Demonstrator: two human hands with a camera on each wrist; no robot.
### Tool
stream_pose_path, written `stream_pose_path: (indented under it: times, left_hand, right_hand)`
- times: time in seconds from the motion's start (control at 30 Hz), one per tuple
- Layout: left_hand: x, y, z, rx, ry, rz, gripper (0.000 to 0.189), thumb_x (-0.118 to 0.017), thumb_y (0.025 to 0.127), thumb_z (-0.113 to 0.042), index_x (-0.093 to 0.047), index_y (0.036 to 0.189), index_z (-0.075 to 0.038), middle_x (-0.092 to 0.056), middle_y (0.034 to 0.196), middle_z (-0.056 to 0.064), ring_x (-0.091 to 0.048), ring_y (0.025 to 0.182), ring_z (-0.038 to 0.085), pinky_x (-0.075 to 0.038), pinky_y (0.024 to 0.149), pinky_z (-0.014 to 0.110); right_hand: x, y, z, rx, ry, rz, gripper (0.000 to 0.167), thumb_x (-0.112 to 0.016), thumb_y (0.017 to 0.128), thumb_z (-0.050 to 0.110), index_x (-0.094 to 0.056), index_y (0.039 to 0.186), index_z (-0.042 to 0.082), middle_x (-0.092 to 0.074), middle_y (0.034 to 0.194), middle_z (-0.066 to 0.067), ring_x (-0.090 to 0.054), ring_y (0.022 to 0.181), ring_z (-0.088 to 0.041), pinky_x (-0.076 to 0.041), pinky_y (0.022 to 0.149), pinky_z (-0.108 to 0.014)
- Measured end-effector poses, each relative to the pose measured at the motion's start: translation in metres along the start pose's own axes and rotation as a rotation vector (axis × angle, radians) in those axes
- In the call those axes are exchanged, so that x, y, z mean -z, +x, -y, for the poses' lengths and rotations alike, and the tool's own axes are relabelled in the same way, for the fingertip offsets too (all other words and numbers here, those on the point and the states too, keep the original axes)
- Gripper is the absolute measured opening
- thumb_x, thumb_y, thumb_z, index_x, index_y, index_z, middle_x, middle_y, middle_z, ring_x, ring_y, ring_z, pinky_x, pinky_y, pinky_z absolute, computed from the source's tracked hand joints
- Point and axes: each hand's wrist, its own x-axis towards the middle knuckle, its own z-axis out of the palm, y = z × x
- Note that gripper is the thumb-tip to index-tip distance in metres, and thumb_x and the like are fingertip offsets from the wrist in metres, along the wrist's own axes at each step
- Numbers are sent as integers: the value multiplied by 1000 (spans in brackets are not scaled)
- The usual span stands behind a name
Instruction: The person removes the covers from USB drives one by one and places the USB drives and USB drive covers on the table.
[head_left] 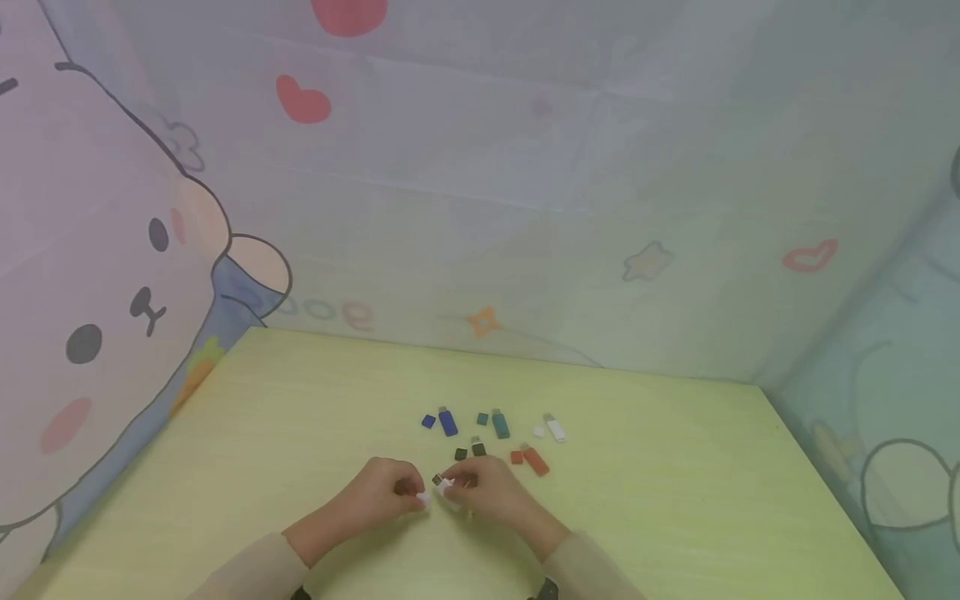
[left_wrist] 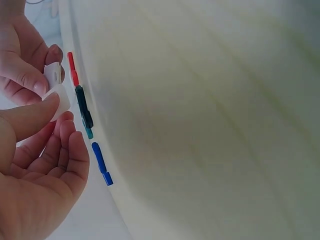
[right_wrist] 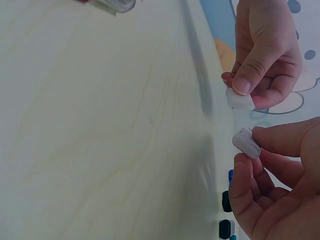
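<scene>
Low in the middle of the head view, both hands are close together just above the table. The left hand (head_left: 386, 492) pinches a small white cap (left_wrist: 61, 104) between thumb and fingers. The right hand (head_left: 495, 492) holds a white USB flash drive (head_left: 448, 490), its metal plug bare and pointing toward the left hand. A narrow gap separates cap and drive. In the right wrist view the drive (right_wrist: 246, 143) is pinched between thumb and fingertips, with the cap (right_wrist: 240, 99) above it. Fingers hide part of both pieces.
Beyond the hands lie blue (head_left: 447, 422), teal (head_left: 501, 424), white (head_left: 555, 428), black (head_left: 478, 448) and red (head_left: 536, 461) flash drives, each with its loose cap to the left. The yellow-green table (head_left: 675, 500) backs onto a printed cloth (head_left: 480, 167).
</scene>
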Motion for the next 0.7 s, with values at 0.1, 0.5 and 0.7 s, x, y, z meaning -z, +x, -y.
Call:
stream_pose_path:
  times: [0.1,0.5,0.7]
  left_hand:
    - [0,0,2,-1,13,9,6,-75,79,-5,-69,81,-4,-66,73,-2,-55,66,3,-48,62,20]
    - [-3,2,8,7,50,49,9,-77,75,-4,-69,78,-3,-66,72,-1,-55,67,7,-48,64,23]
    - [-4,3,10,30,44,62,9,-77,75,-6,-69,78,-5,-66,72,-1,-55,68,9,-47,64,23]
  right_hand:
    - [-2,2,-2,5,-14,8,22,-70,84,11,-71,103,1,-64,79,0,-53,71,-7,-46,61,-21]
    - [-10,6,-6,-60,-68,38,17,-71,84,10,-73,99,4,-60,74,4,-51,66,-7,-43,56,-21]
    - [-11,8,-3,-35,-104,33,17,-71,83,12,-73,99,4,-64,79,2,-53,71,-7,-44,62,-22]
